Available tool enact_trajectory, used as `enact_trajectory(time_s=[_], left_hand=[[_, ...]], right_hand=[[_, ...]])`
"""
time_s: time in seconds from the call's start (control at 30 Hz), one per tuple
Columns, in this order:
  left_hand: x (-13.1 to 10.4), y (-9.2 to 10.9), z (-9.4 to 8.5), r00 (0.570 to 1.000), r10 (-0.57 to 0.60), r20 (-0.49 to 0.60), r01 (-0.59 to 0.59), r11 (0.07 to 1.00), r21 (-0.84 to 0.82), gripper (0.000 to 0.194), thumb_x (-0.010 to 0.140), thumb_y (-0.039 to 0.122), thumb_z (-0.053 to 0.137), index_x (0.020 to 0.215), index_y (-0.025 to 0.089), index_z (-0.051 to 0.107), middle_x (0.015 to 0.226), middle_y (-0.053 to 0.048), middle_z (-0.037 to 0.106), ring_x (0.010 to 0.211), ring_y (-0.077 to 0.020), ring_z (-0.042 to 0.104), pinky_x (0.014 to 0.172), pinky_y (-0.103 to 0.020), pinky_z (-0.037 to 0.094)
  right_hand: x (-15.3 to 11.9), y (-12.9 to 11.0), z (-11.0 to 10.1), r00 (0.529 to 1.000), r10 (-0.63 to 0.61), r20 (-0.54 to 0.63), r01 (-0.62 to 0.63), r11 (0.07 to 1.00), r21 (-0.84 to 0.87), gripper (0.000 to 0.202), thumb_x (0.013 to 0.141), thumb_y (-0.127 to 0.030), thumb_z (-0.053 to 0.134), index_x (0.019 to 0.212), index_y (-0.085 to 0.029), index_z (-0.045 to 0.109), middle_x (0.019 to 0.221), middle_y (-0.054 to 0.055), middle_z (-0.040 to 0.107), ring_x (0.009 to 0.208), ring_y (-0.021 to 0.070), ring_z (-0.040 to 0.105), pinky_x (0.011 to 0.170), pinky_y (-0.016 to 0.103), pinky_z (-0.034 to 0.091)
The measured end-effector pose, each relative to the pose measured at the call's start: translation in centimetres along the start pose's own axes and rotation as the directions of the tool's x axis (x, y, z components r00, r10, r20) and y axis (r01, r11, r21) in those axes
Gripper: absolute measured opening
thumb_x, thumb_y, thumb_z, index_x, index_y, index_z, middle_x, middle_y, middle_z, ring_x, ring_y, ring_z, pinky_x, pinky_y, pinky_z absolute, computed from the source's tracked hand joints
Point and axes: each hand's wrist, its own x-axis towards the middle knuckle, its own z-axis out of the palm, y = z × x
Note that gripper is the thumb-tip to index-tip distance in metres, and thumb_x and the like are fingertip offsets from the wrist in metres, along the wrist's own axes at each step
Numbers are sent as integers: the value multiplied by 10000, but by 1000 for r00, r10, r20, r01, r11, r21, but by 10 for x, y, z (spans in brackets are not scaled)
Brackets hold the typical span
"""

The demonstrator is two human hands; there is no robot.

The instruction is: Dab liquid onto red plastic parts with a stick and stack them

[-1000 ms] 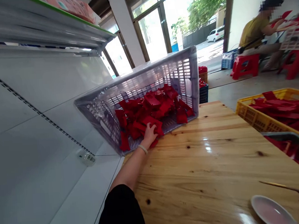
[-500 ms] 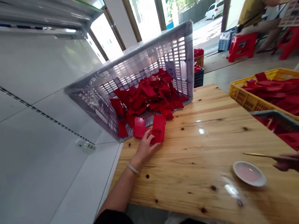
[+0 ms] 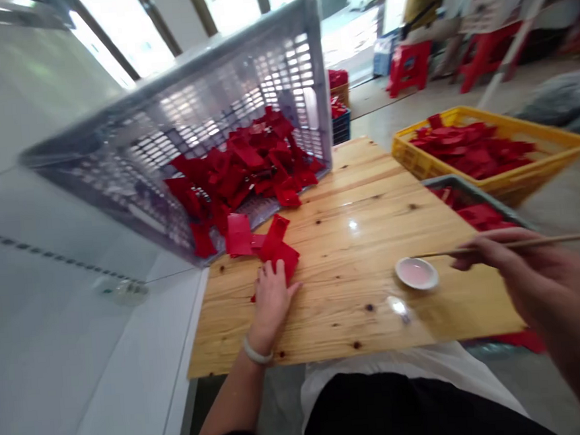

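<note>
My left hand [image 3: 271, 295] lies over flat red pieces [image 3: 283, 254] near the front of the wooden table [image 3: 333, 267]; its fingers rest on them and the thumb is spread to the side. Another red piece [image 3: 238, 234] lies just beyond, by the lip of a tipped grey basket [image 3: 325, 96]. Inside the basket is a heap of red pieces [image 3: 246, 161]. At the right, my right hand [image 3: 532, 267], partly blurred, is closed around a thin brush [image 3: 545, 242]. The brush tip is at the rim of a small white dish [image 3: 416, 273] of pale pink liquid.
Beyond the table's right edge stand a yellow crate [image 3: 496, 180] and a grey crate [image 3: 513, 214], both with red pieces. A white wall [image 3: 106, 363] borders the left. Further back, a person [image 3: 424, 2] sits on a red stool [image 3: 410, 66].
My left hand has come nearer with the red pieces, which now lie spread and overlapping. My right hand has brought the brush tip to the dish. The view has turned to the right.
</note>
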Motion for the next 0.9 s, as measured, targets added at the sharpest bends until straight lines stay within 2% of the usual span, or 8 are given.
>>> enact_trajectory(time_s=[0.13,0.23,0.33,0.4,0.53,0.67,0.77,0.9], left_hand=[[7,-5,-8,989,-79,129,86,995,-50,572,879,443,761,1374,201,610,1275,-223,696,1180,-429,672,1033,-546,505],[10,3,-19,964,-135,231,205,927,-314,580,850,539,754,1324,232,622,1121,-145,764,1023,-361,738,947,-479,554],[2,26,-24,911,-179,372,397,632,-666,738,762,653,798,1337,233,604,1053,-108,796,980,-313,765,889,-418,593],[-8,43,-22,875,-170,453,482,399,-780,823,746,702,792,1381,219,586,1085,-116,806,996,-311,774,860,-411,617],[-29,68,-15,855,-85,511,518,108,-849,697,899,742,628,1371,230,658,1237,-136,790,1159,-318,755,885,-407,644],[-27,86,-6,805,62,590,590,-183,-786,697,964,748,550,1292,153,705,1257,-176,782,1167,-331,760,1004,-475,628],[-18,96,-4,777,150,612,625,-301,-720,682,988,730,534,1260,130,710,1284,-181,774,1053,-320,793,1014,-508,625],[-15,105,-8,778,147,611,617,-363,-698,670,1034,695,470,1187,100,736,1211,-192,795,958,-296,808,964,-470,644]], right_hand=[[5,7,-10,991,41,127,-31,996,-83,491,857,-711,745,924,-225,728,777,74,769,681,243,760,672,363,651],[9,26,-14,982,55,180,-28,989,-146,536,825,-762,727,870,-228,718,751,71,760,650,260,763,611,370,636],[8,41,-12,971,54,235,-7,980,-197,460,869,-701,695,845,-242,716,742,63,758,648,264,762,609,373,616],[7,47,-9,965,50,259,10,974,-225,405,884,-652,678,845,-251,711,740,58,762,640,264,754,614,374,603],[7,53,-7,959,36,281,47,957,-285,293,877,-554,669,832,-265,697,705,45,760,610,257,730,581,350,549],[7,50,-9,954,20,298,80,944,-321,240,870,-506,648,825,-274,688,697,38,753,601,254,725,590,350,534],[6,45,-10,950,18,312,88,943,-321,272,903,-519,622,858,-262,697,751,48,773,624,250,744,605,348,553],[4,42,-11,956,21,291,83,937,-339,362,926,-589,629,852,-243,705,685,46,747,585,240,727,580,338,523]])
